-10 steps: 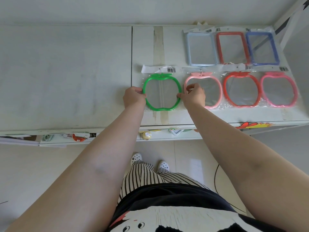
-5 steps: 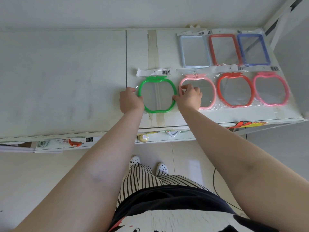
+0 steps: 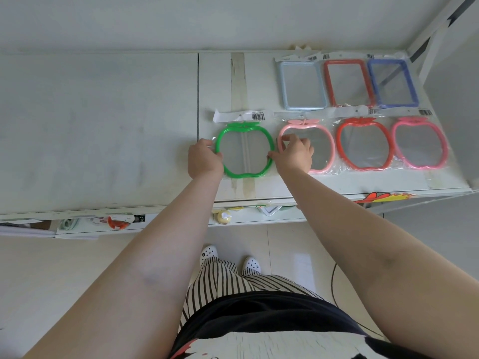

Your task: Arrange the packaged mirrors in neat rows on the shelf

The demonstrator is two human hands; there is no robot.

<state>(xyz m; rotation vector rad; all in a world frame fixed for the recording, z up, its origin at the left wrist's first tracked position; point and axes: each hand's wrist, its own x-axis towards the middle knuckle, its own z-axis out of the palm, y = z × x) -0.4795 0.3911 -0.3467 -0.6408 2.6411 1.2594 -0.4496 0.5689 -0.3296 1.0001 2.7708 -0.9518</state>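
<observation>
Lying flat, green mirror (image 3: 245, 150) stem toward wall, both hands gripping sides

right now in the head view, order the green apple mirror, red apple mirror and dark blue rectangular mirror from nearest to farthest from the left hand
1. green apple mirror: gripped at its left rim by the left hand.
2. red apple mirror: same front row, well to the right.
3. dark blue rectangular mirror: back row, far right corner.

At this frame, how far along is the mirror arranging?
Done: three rectangular mirrors line the back row; the light pink, red and pink apple mirrors sit in the front row. In hand: the left hand and right hand hold the green apple mirror by its sides. Left: releasing it; no unplaced mirrors show.
</observation>
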